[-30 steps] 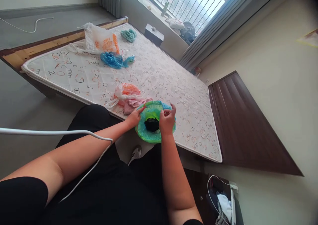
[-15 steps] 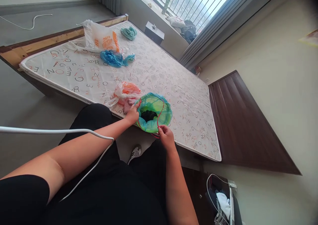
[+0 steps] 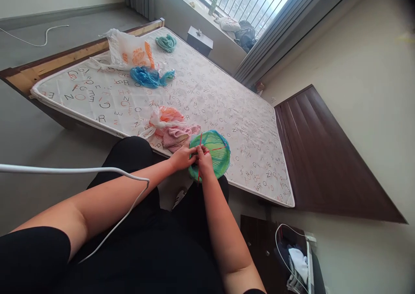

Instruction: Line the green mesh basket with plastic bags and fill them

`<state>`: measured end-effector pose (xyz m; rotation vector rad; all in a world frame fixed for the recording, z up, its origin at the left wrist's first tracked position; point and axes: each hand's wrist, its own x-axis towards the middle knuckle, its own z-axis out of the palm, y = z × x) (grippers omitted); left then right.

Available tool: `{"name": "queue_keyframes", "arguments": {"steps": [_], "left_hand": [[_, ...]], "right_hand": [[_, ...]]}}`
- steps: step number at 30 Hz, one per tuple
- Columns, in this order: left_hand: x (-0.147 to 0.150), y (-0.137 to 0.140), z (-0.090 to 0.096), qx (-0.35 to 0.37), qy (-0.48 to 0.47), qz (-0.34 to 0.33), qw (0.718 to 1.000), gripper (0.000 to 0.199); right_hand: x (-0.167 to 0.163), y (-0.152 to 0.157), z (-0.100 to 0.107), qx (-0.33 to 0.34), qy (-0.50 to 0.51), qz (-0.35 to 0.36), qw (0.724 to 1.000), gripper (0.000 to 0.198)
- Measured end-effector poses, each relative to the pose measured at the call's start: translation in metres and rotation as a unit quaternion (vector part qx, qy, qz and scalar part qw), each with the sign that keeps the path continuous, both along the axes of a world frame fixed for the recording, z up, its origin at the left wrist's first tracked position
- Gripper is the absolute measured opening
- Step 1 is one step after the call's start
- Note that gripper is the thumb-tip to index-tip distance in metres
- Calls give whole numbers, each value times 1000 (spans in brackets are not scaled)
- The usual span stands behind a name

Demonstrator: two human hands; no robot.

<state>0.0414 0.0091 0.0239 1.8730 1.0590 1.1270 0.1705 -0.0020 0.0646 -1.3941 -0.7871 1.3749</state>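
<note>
A round green mesh basket (image 3: 218, 158) with thin see-through blue plastic over it is in front of my knees, at the mattress edge. A red string (image 3: 219, 148) crosses the basket and runs to my fingers. My left hand (image 3: 183, 158) is closed in a pinch on the string at the basket's left side. My right hand (image 3: 205, 161) pinches the string too, its fingertips against those of my left hand. A pink cloth (image 3: 177, 137) lies on the mattress just beyond my left hand. The exact grip of the fingertips is partly hidden.
The mattress (image 3: 246, 155) bears a pink-orange plastic bag (image 3: 167, 116), a crumpled blue bag (image 3: 147, 77), a white bag (image 3: 125, 47) and a green coiled cloth (image 3: 166, 43). A white cable (image 3: 81, 170) hangs across my left arm. A dark headboard (image 3: 324, 155) stands right.
My hands have come together; the left moved right from the basket's rim. The basket has shifted right and tilted, so its dark opening no longer shows. More of the pink cloth is uncovered.
</note>
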Motion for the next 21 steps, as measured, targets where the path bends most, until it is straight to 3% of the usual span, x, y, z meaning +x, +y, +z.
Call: {"name": "queue_keyframes", "arguments": {"steps": [5,8,14,21], "left_hand": [[-4,-8,3,48,60,-63,995,66],[-7,-7,2,40,77,-67,994,64],[-4,-2,-5,-6,43,-13,999,61],[-4,14,-17,-116,-29,54,991,80]], "right_hand": [[0,18,11,21,-22,7,1000,29],[7,20,22,2,-26,-5,1000,23],[27,12,51,1,-38,-34,999,24],[44,3,96,47,85,-17,995,30]]}}
